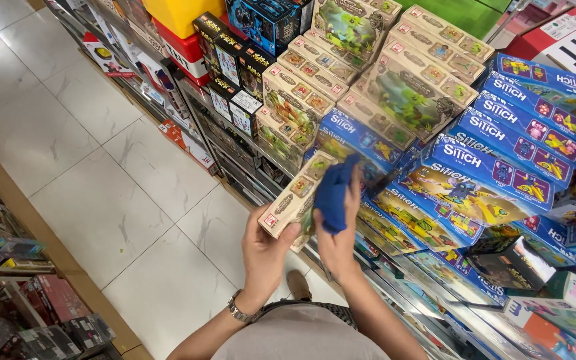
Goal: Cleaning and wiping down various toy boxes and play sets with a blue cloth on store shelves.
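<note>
Wristwatch (pixel 237 311) on the left forearm sits lowest in view, just above the grey shirt. Left hand (pixel 266 252) is closed on the lower end of a beige toy box (pixel 296 195), thumb pressed on its front face, fingers wrapped behind; the box is held tilted in the air, just in front of the shelf (pixel 395 283) edge. Right hand (pixel 339 233) is closed on a blue cloth (pixel 333 197), which is pressed against the right side of the box. Stacks of blue boxes (pixel 501 157) and green-and-beige boxes (pixel 401 80) are ranged on the slanted display behind, near the held box but not touching it, as far as can be told. White floor tiles (pixel 101 167) lie below. Judgement: the box is being wiped. For a clean pass the box is best kept steady by the left grip at its end, so that the faces remain free; the cloth is best drawn along the length with flat, light pressure, and the box turned between passes. Risk noted: an elbow swing may dislodge the leaning blue boxes.
</note>
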